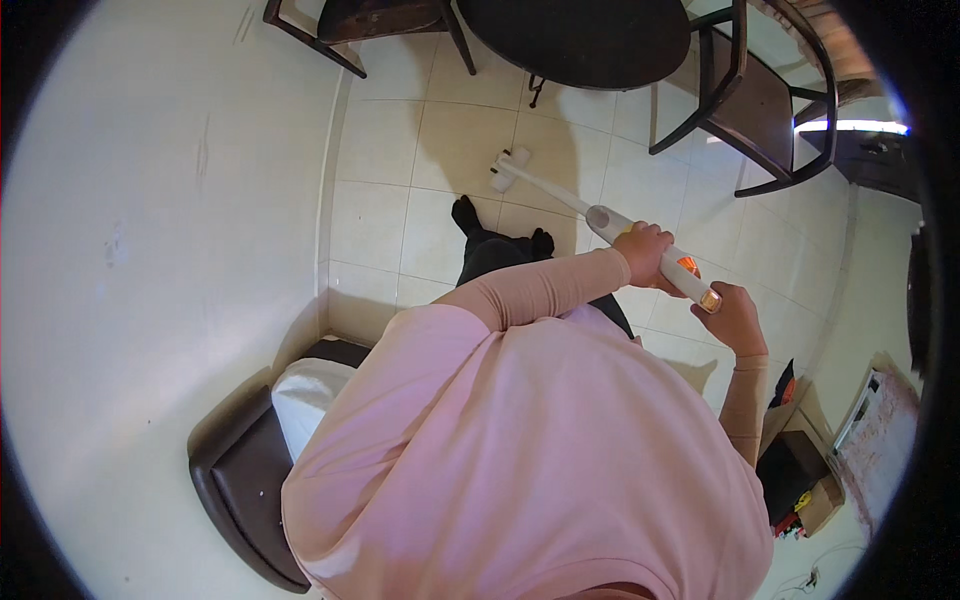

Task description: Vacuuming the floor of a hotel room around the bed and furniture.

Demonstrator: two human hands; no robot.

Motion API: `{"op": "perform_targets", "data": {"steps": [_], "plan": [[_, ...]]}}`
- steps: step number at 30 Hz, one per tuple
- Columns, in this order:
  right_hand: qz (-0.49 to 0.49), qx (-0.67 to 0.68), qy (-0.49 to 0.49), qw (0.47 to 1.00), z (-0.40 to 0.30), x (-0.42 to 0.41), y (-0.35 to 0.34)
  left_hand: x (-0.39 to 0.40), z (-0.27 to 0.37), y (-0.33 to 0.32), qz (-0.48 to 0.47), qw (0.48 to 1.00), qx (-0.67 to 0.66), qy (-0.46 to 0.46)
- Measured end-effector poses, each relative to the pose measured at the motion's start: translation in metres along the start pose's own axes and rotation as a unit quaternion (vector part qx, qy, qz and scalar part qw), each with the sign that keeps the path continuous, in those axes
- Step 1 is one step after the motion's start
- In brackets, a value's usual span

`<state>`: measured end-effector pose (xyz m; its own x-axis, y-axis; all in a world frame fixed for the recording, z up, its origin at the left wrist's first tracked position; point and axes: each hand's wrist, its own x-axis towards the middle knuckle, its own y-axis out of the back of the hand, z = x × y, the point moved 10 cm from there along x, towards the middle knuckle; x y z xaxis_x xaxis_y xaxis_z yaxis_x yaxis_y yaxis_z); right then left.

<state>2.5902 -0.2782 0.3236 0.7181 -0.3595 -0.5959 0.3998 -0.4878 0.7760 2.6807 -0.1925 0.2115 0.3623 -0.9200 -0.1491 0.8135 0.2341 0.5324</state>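
Observation:
A white stick-type floor cleaner (551,190) slants from upper left to lower right. Its white head (510,170) rests on the tiled floor in front of my black-covered feet. My left hand (646,256) reaches across my body and is closed around the thick upper part of the cleaner. At the cleaner's top end, beside a gold-coloured part (710,301), my right hand (733,316) grips the handle; some of its fingers are hidden. An orange patch shows on the body between both hands.
A dark round table (577,41) stands ahead, with a dark chair (382,19) at its left and another (750,105) at its right. A white wall (187,187) runs along the left. Behind me at left is a brown padded chair (251,480); an open cardboard box (821,510) sits at right.

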Motion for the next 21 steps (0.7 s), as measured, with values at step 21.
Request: {"op": "perform_targets", "data": {"steps": [21], "plan": [[-0.069, -0.038, 0.187, 0.979, -0.139, 0.087, -0.127, -0.122, -0.177, 0.049, 0.051, 0.986, 0.082, 0.136]]}}
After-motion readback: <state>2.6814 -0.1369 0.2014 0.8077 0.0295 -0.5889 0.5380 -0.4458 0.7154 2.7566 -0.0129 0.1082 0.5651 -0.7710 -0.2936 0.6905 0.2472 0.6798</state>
